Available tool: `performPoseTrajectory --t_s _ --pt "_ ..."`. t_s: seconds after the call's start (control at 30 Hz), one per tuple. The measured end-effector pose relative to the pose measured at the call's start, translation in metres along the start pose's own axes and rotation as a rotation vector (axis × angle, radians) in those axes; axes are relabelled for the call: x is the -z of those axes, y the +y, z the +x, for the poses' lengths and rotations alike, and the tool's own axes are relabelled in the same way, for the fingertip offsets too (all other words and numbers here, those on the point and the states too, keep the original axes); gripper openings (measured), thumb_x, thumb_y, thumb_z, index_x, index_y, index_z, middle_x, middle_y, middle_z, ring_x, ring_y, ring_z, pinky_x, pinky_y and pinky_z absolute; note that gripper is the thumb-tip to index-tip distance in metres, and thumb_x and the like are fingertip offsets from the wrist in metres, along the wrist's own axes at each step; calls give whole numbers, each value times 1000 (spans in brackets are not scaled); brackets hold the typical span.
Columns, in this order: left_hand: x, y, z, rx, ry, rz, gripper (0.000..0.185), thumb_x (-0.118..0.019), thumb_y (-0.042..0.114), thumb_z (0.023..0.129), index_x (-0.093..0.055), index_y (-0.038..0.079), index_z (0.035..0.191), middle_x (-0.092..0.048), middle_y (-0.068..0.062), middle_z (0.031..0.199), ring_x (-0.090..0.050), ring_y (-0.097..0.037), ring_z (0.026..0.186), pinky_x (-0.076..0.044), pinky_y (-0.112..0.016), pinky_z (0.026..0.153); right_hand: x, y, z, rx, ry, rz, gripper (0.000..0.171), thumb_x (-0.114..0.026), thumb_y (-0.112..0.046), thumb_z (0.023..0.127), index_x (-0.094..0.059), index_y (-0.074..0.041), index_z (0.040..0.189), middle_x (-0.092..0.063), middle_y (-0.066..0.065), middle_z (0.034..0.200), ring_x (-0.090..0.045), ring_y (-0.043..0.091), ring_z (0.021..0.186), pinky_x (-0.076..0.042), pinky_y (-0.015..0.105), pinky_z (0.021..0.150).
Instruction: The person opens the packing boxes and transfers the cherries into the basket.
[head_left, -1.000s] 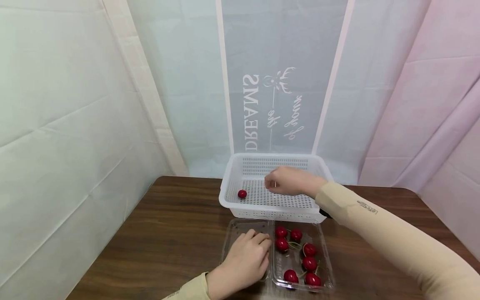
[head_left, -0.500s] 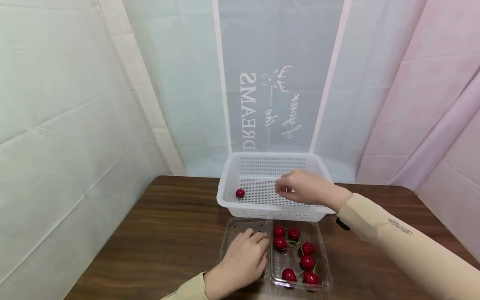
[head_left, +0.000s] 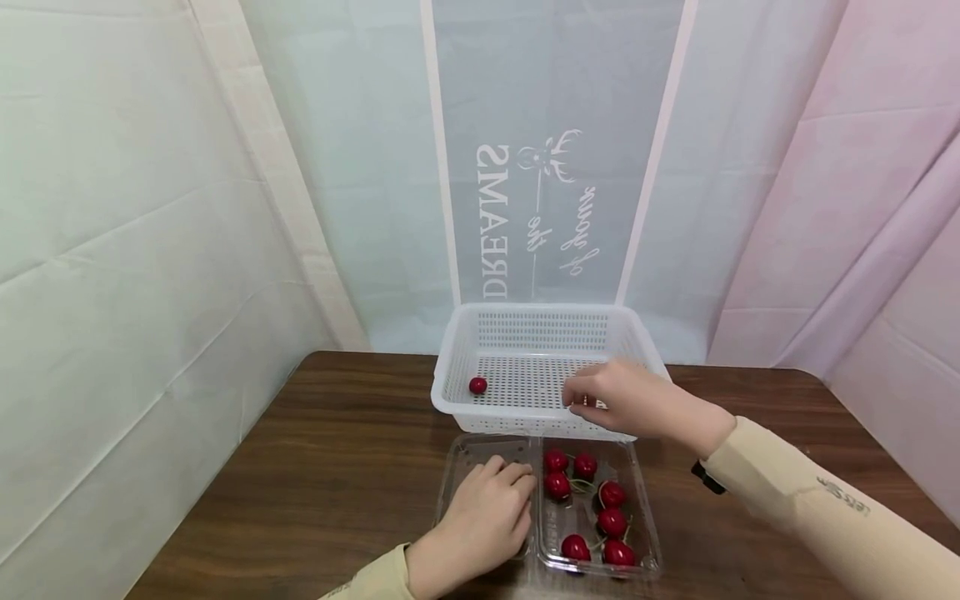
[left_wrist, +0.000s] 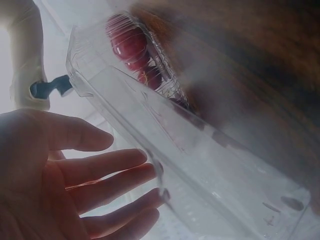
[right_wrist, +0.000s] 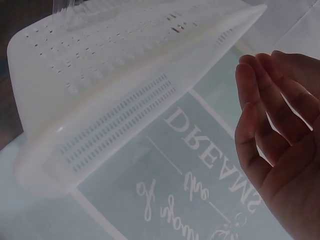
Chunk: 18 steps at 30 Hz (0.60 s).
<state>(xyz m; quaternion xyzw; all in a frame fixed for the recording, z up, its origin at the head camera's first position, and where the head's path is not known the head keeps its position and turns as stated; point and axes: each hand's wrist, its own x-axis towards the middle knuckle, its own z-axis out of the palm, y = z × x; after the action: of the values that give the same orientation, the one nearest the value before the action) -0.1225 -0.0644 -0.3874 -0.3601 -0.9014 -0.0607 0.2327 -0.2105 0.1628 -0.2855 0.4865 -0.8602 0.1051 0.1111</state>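
Cherries (head_left: 592,508) in clear clamshell (head_left: 645,533), white basket (head_left: 525,325) behind, hands nearby

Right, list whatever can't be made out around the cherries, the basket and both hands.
- Head view: the right hand hides part of the white basket floor; a red speck under its fingers is too small to identify.
- Head view: the left hand covers the clear tray's left half.
- Left wrist view: cherries blurred behind plastic.

Looks like a makeshift recording booth, not a real kitchen: pale fabric sheets (head_left: 135,208) hung on all sides, a curtain (head_left: 551,167) with mirrored "DREAMS" lettering at the back, just a small wood-grain bench (head_left: 337,467) inside.
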Motion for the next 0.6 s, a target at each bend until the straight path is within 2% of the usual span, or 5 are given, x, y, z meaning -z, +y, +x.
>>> performPoseTrajectory --t_s 0.2,0.6 --pt "0 0 0 -4 11 11 16 -65 21 79 -70 14 92 -68 2 102 -57 -15 84 -44 -25 62 -3 -9 -8 18 17 -14 7 -69 -11 82 -66 -17 83 -67 -7 81 -60 3 69 -48 20 60" --pt "0 -1 0 -5 -7 3 17 -64 21 80 -71 13 94 -68 1 103 -57 -15 84 -44 -25 62 -9 -20 -20 -26 -17 9 8 -71 -12 80 -66 -19 82 -64 -11 78 -55 1 64 -45 19 57"
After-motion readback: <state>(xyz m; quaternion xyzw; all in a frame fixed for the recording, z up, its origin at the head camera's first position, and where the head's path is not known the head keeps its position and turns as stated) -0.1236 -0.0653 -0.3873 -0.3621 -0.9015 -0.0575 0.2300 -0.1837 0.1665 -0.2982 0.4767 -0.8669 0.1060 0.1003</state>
